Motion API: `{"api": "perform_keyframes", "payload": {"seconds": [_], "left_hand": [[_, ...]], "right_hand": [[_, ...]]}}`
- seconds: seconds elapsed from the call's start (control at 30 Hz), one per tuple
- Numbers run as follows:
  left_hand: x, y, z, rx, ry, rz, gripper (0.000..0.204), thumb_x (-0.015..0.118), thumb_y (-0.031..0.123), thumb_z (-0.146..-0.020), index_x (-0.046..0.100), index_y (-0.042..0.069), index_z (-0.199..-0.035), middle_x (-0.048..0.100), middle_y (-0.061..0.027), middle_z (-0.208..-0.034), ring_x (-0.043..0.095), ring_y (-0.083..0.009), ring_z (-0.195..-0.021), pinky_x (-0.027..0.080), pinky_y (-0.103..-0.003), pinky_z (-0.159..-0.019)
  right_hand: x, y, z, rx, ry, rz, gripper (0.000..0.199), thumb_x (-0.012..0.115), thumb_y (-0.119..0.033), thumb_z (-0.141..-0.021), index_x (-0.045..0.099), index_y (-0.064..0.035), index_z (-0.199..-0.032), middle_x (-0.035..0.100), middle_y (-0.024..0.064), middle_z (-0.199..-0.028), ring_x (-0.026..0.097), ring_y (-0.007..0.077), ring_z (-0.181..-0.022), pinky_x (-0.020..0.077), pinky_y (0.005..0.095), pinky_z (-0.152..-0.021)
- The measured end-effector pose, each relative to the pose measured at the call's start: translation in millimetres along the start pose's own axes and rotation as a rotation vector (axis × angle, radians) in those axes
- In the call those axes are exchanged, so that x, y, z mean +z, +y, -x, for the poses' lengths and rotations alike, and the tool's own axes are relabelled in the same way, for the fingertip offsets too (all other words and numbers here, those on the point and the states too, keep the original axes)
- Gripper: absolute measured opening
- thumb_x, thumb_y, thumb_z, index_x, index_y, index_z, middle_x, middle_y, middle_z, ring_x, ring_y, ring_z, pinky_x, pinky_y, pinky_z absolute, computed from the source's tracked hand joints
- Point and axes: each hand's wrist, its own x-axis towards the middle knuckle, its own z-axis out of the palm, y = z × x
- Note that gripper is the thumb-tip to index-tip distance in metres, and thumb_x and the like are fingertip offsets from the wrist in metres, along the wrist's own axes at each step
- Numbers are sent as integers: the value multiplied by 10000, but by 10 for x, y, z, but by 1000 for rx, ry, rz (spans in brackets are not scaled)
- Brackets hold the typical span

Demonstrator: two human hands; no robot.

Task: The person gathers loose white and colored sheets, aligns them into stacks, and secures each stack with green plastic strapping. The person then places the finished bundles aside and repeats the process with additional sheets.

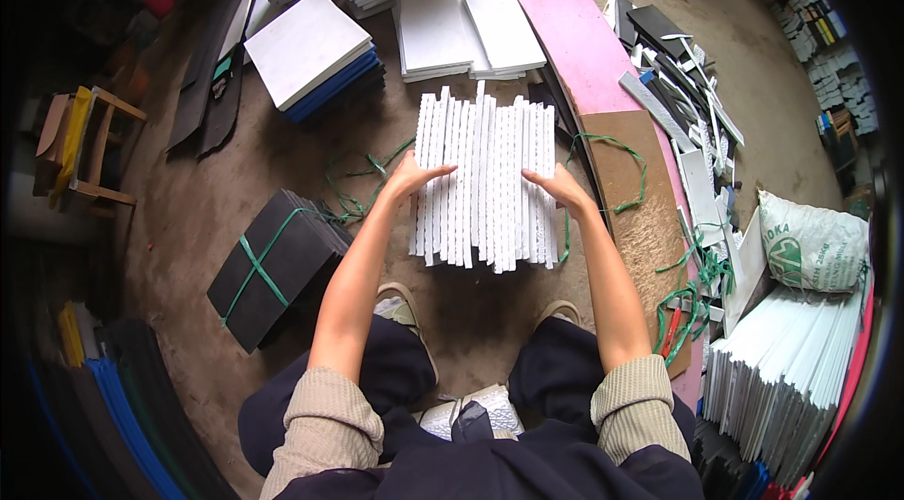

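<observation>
White, ragged-edged, foam-like strips (485, 208) are stood side by side in a block directly between both hands. Its left flank is clasped by the left hand (421, 174), its right by the right hand (563, 187). Steadying seems to be in hand; even inward pressure appears called for. Beyond, flat white rectangular sheets (435, 34) are stacked; loose green cord (644, 178) is draped rightward.

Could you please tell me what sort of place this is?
Probably a workshop: stacked white sheets, a black bundle tied with green strapping, and a heap of offcuts.
</observation>
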Motion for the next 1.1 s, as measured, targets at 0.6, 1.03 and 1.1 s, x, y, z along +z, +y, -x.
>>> {"api": "perform_keyframes", "payload": {"seconds": [0.6,1.03,1.1], "left_hand": [[-295,907,983,600,223,434,929,797,85,-517,224,91,-1248,423,-110,-1173,408,-230,-1104,387,-324,-904],[194,-45,629,598,355,179,748,772,108,-554,394,39,-1196,496,-127,-1115,491,-248,-1023,406,-343,-858],[31,194,703,632,446,-38,658,767,149,-571,454,22,-1135,522,-140,-1064,527,-272,-966,422,-355,-836]], "right_hand": [[386,-196,734,-664,638,-334,897,798,-140,-555,206,27,-1208,471,162,-1024,472,241,-952,420,324,-789],[569,321,390,-401,658,-31,905,768,-213,-622,163,56,-1238,514,207,-1016,524,272,-917,427,332,-776],[445,128,425,-524,712,13,863,743,-298,-636,213,99,-1189,562,176,-816,570,274,-747,453,347,-650]]}}
